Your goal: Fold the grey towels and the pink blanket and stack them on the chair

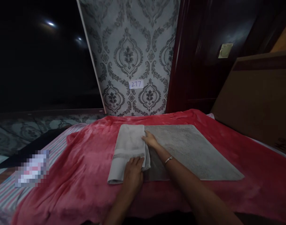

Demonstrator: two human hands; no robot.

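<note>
Mat folded at the left, flap edge at your fingers

The grey mat lies on the red blanket in front of you, its left part doubled over into a paler flap, its right part spread flat. Your left hand rests on the near half of the flap, fingertips just by its right-hand edge; the fingers lie close together, pointing away from you, and you cannot tell whether the hand grips anything underneath. Your right hand comes in from the other side, farther off, with its fingertips at the same edge, near the far corner; whether they are clamped on it or only touching cannot be told. Between your hands more than one layer shows, a lower one jutting past the top. Your right forearm, with a bracelet at the wrist, passes over the flat part. Beyond the blanket, a card marked 277 is on the wallpaper
</note>
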